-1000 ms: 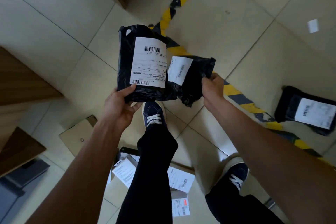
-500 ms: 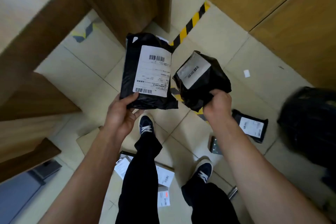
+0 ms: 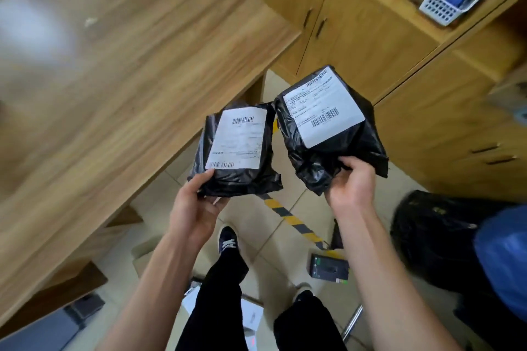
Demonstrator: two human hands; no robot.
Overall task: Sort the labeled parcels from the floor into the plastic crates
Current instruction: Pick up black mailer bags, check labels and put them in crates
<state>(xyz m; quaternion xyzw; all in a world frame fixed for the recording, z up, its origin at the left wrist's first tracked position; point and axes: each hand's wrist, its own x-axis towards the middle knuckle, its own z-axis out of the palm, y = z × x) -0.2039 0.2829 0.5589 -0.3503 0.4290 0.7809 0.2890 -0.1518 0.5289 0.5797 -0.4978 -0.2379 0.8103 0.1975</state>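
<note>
two black labelled parcels held up side by side, one in each hand, above the tiled floor.

the left hand [image 3: 194,208] grips the lower edge of the flatter black poly-bag parcel [image 3: 236,148], thumb curled over the front just under its white shipping label, fingers behind it. the right hand [image 3: 352,188] clutches the bunched bottom of the bulkier black parcel [image 3: 328,128], fingers curled into the loose plastic, its label tilted up and facing the camera. the two parcels touch or nearly touch along their inner edges, raised at chest level between a wooden table [image 3: 114,80] on the left and a wooden cabinet [image 3: 427,94] on the right. white perforated plastic baskets [image 3: 439,6] sit on top of the cabinet. below, yellow-black hazard tape [image 3: 293,221] crosses the floor, a small dark box [image 3: 328,266] lies by the right forearm, and papers lie near the feet.
</note>
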